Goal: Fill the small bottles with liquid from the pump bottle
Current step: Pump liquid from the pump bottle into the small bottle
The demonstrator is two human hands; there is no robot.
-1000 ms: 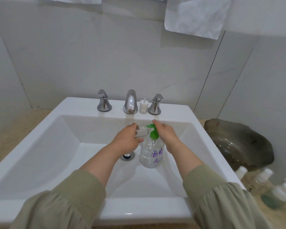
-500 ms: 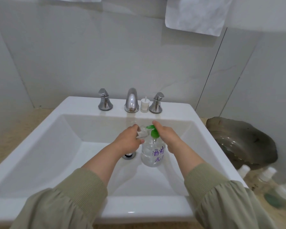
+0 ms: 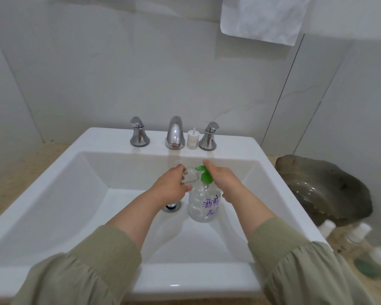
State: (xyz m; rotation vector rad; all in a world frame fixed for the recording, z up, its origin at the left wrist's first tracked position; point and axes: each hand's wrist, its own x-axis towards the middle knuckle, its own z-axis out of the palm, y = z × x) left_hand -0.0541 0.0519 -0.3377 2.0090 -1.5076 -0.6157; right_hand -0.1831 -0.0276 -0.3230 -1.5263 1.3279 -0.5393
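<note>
left grip: curled round the small bottle, which is pinched between thumb and fingers and held against the green spout, probably so that the pumped liquid is caught.
right grip: laid over the green pump head with the forefinger straight and nothing clasped; a downward press seems intended.
pump bottle: stood upright in the sink, just right of the drain, so spills are likely kept in the basin.
back ledge: a faucet and a white cap are set well apart from the work.
right tabletop: a dark bowl and blurred capped bottles are seen; their fill cannot be told.
in the way: the small bottle's mouth is hidden by fingers, so alignment cannot be checked.
</note>
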